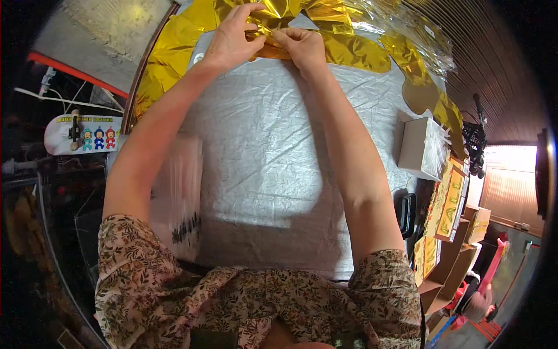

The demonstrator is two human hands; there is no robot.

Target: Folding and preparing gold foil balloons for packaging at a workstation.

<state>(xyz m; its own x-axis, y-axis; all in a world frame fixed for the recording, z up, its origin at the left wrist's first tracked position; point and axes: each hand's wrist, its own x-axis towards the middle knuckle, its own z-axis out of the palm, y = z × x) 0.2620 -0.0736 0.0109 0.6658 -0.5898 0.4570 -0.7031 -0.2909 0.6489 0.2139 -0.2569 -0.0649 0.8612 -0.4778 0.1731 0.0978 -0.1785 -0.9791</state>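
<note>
Shiny gold foil (354, 51), which looks like flat deflated foil balloons, lies along the far side of a table with a silver-grey cover (261, 151). Both arms reach out to it. My left hand (232, 41) has its thumb and bent fingers closed on a crumpled part of the foil. Just to its right, my right hand (303, 47) pinches the same part between thumb and forefinger. The fingertips are close together but apart. What exactly lies between them is too small to make out.
Clear plastic packaging (401, 29) lies at the far right. On the right edge stand a white box (421, 145) with clear plastic pieces, a black tray (405, 212) and cardboard boxes (450, 267). Clear plastic bags (180, 198) lie left; a skateboard (84, 134) is beyond. Another person (478, 305) is far right.
</note>
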